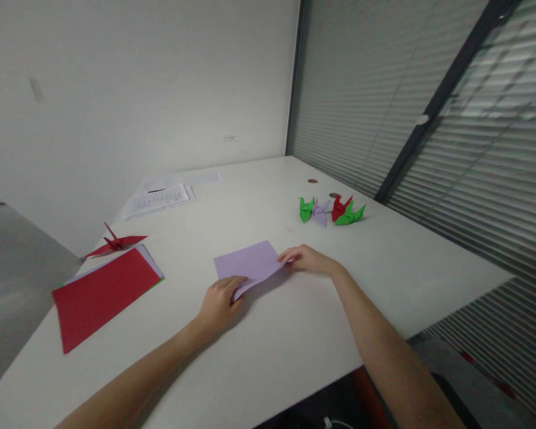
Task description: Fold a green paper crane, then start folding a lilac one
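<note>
A lilac sheet of paper [250, 263] lies on the white table [295, 333] in front of me, its near edge lifted a little. My left hand [218, 302] pinches the near left corner of the sheet, fingers closed on it. My right hand [307, 260] grips the right corner, thumb and fingers pressed on the paper. Both forearms reach in from the bottom of the view.
A stack of coloured sheets with red on top [102, 295] lies at the left, a red paper crane [115, 242] behind it. Several folded cranes, green [306, 209], lilac [320, 212], red [339, 207], sit at the back right. Printed papers [158, 199] lie far back. Blinds run along the right.
</note>
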Tool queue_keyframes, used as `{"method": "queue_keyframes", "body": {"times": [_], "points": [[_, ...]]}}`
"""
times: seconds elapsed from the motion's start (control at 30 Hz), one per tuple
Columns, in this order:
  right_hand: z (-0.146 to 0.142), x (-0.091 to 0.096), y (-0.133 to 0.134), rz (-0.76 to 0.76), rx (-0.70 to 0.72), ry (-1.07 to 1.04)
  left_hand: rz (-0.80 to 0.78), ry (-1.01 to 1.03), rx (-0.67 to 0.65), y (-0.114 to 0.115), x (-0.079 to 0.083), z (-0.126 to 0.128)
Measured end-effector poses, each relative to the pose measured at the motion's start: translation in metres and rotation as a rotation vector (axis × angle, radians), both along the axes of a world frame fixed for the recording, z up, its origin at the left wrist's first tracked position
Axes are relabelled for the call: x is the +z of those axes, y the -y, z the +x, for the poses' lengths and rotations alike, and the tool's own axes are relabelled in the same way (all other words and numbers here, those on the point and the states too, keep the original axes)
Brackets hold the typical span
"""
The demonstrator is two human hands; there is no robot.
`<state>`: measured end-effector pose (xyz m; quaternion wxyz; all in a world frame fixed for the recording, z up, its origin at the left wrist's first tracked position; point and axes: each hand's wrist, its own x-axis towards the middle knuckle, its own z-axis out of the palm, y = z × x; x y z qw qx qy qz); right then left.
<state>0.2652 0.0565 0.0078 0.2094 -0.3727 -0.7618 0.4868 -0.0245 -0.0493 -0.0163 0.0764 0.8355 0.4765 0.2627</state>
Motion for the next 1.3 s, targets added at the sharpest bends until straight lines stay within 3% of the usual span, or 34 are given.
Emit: {"method": "queue_keyframes", "body": {"times": [0.1, 0.2, 0.3, 0.4, 0.57, 0.7, 0.83, 1.03, 1.3], "points": [[0.001, -0.007, -0.005, -0.032, -0.129, -0.081, 0.023, 0.004, -0.071, 0.008, 0.002, 0.004], [0.000, -0.013, -0.011, 0.027, -0.280, -0.188, 0.149, -0.028, -0.260, 0.019, 0.000, 0.011], [-0.003, -0.016, -0.013, 0.082, -0.320, -0.168, 0.274, -0.127, -0.498, 0.030, -0.001, 0.018], [-0.007, -0.018, -0.010, 0.129, -0.296, -0.072, 0.208, -0.231, -0.602, 0.037, 0.005, 0.024], [-0.014, -0.022, -0.006, 0.243, -0.292, 0.076, 0.154, -0.327, -0.565, 0.043, 0.015, 0.027], [-0.022, -0.024, -0.004, 0.373, -0.344, 0.185, 0.112, -0.356, -0.524, 0.045, 0.014, 0.027], [-0.029, -0.024, 0.001, 0.440, -0.421, 0.308, 0.033, -0.311, -0.570, 0.048, 0.011, 0.030], [-0.039, -0.021, 0.001, 0.434, -0.461, 0.533, -0.158, -0.158, -0.595, 0.056, 0.014, 0.037], [-0.057, -0.008, -0.020, 0.338, -0.326, 0.809, -0.137, -0.233, -0.572, 0.060, 0.017, 0.040]]}}
